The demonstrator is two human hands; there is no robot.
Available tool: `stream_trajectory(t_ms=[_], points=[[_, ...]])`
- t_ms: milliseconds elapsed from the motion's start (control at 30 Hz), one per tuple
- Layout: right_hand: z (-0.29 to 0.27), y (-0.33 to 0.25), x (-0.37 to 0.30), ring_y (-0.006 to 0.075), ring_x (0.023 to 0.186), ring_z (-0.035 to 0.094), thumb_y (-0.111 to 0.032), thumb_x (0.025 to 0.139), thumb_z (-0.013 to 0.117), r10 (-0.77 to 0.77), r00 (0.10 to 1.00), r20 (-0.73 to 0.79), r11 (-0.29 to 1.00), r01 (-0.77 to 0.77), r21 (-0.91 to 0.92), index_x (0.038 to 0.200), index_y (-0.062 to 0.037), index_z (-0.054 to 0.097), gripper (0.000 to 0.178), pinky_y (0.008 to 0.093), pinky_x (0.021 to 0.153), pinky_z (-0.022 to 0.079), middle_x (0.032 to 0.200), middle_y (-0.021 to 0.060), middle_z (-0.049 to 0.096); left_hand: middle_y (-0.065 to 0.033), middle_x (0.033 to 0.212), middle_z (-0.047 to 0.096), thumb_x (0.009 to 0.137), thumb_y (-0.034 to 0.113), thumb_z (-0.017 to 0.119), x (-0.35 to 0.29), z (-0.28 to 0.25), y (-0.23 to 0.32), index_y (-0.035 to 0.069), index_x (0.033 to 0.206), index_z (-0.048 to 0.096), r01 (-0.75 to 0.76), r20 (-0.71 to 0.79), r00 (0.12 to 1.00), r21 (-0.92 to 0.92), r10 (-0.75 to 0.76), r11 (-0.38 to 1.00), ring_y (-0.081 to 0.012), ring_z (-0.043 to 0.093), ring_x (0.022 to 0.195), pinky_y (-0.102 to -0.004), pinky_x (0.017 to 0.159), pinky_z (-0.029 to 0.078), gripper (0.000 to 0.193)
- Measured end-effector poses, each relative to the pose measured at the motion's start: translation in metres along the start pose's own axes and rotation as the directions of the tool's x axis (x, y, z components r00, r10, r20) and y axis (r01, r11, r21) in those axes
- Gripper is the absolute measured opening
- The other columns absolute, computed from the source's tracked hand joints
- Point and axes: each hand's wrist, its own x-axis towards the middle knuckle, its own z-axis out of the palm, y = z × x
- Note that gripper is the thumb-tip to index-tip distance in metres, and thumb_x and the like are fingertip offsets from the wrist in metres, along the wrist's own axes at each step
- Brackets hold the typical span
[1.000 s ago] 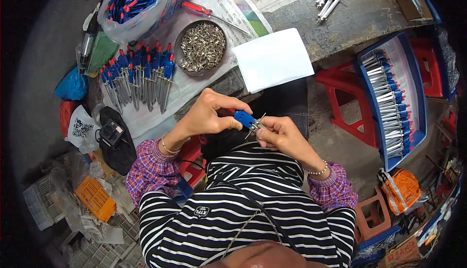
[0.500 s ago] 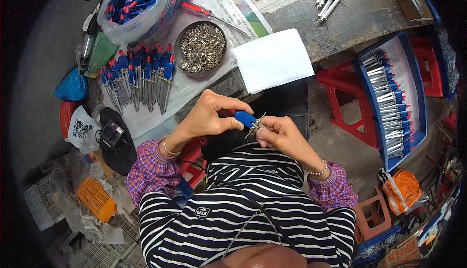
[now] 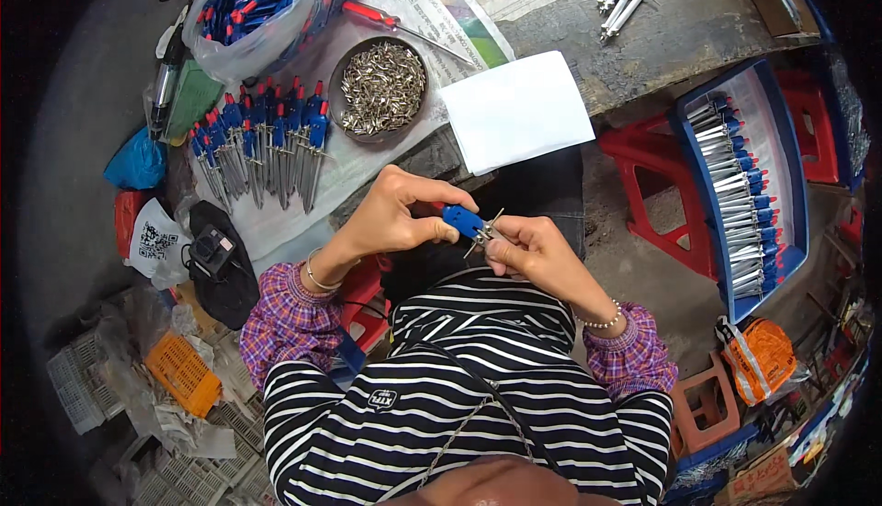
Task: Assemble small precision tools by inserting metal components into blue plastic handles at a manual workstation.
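Observation:
Between my hands, in front of my chest, is a blue-headed metal tool (image 3: 465, 222) with a red end and a thin metal rod across it. My left hand (image 3: 404, 216) pinches the blue head between thumb and fingers. With thumb and forefinger my right hand (image 3: 525, 247) grips the metal end by the cross rod; its fingers hide most of that part. Several similar blue-headed tools (image 3: 266, 143) with red tips and slim silver legs lie fanned out on the table, beyond my left hand.
A round bowl (image 3: 344, 123) of small metal pins or rivets stands beside folded white paper (image 3: 519, 113). Behind lie a red-handled screwdriver (image 3: 372, 15) and a clear bag (image 3: 197, 51) of blue-and-red parts. A blue tray (image 3: 797, 230) of similar tools sits at the right, near a red stool (image 3: 629, 147).
Both hands keep their hold and stay nearly in place. The blue-headed tool has shifted only very slightly.

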Motion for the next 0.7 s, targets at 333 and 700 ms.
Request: stream_trajectory(t_ms=[333, 700], points=[[0.0005, 0.0029, -0.0005, 0.0048, 0.054, 0.046, -0.014, 0.087, 0.054, 0.015, 1.0, 0.019, 0.999, -0.016, 0.034, 0.076, -0.0003, 0.059, 0.018, 0.0222, 0.049, 0.034, 0.06, -0.0009, 0.055, -0.0084, 0.075, 0.069, 0.064, 0.003, 0.076, 0.0005, -0.001, 0.0029, 0.0, 0.091, 0.07, 0.057, 0.025, 0.998, -0.007, -0.057, 0.998, -0.0106, 0.064, 0.062, -0.0221, 0.055, 0.049, 0.028], [0.0018, 0.0017, -0.0006, 0.0033, 0.052, 0.043, -0.013, 0.089, 0.054, 0.027, 0.999, 0.022, 0.998, -0.028, 0.061, 0.078, -0.0009, 0.059, 0.017, 0.0206, 0.047, 0.033, 0.06, -0.0017, 0.054, -0.0105, 0.085, 0.07, 0.065, 0.003, 0.076, -0.0001, -0.0049, 0.005, 0.0, 0.097, 0.068, 0.078, 0.083, 0.993, 0.021, -0.08, 0.997, -0.0125, 0.066, 0.072, -0.0223, 0.06, 0.05, 0.033]])
